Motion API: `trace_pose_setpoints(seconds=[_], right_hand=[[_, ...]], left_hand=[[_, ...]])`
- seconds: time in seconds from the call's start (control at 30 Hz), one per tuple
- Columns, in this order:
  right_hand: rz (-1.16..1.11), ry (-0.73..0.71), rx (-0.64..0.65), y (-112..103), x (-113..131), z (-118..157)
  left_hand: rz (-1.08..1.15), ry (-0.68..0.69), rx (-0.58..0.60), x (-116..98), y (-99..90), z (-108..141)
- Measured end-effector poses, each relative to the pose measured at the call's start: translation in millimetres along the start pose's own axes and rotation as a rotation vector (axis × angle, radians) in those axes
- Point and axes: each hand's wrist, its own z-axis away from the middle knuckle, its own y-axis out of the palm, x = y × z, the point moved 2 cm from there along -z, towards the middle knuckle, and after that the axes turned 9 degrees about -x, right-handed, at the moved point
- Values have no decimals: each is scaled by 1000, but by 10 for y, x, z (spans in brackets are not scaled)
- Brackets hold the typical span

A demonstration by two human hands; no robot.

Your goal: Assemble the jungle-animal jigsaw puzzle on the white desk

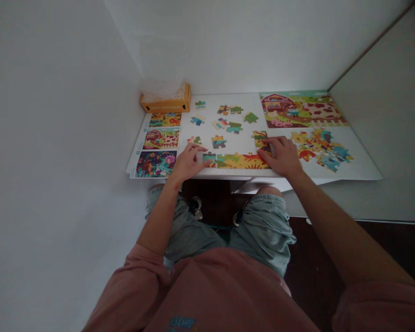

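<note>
So you're sitting at a white table (240, 144) wedged into a white-walled corner, with your pale denim shorts (263, 226) below its near edge and your salmon T-shirt (207, 295) filling the bottom of the view. Biggest thing on there is a farm picture sheet (300, 109) with a red barn, up at about 1 o'clock from the middle of the table. Along the edge at 9 o'clock you've got a strip of three puzzle pictures (161, 145), and an orange cardboard box (166, 103) sits against the wall around 10 o'clock. Over at 3 o'clock there's a messy heap of puzzle pieces (321, 150), all overlapping. At 6 o'clock, right along the near edge, is a row of joined pieces (237, 161) in yellow, orange and green. Your left hand (188, 162) is open, fingers spread, with the tips just beside a teal piece (209, 159) at the row's left end. Your right hand (280, 157) is draped over the row's right end, fingers on a green and red piece (261, 140), but I can't tell if you're actually gripping it or just pressing down. Around 12 o'clock, about ten loose pieces (224, 117) lie scattered and apart from each other.
</note>
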Motion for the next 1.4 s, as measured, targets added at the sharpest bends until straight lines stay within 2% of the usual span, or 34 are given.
trace_pose_setpoints(seconds=[0.2,0.7,0.87,1.17,1.4], right_hand=[[-20,-1,-12,-2,-11,1],[-19,25,34,-27,46,-13],[-14,25,52,-32,52,-14],[90,-6,-50,87,8,-11],[105,-25,-63,85,29,-11]], left_hand=[[-34,76,24,-71,-39,4],[-81,38,47,-156,-77,16],[-49,67,72,-166,-80,23],[-57,112,69,-129,-103,40],[-79,117,72,-118,-157,50]])
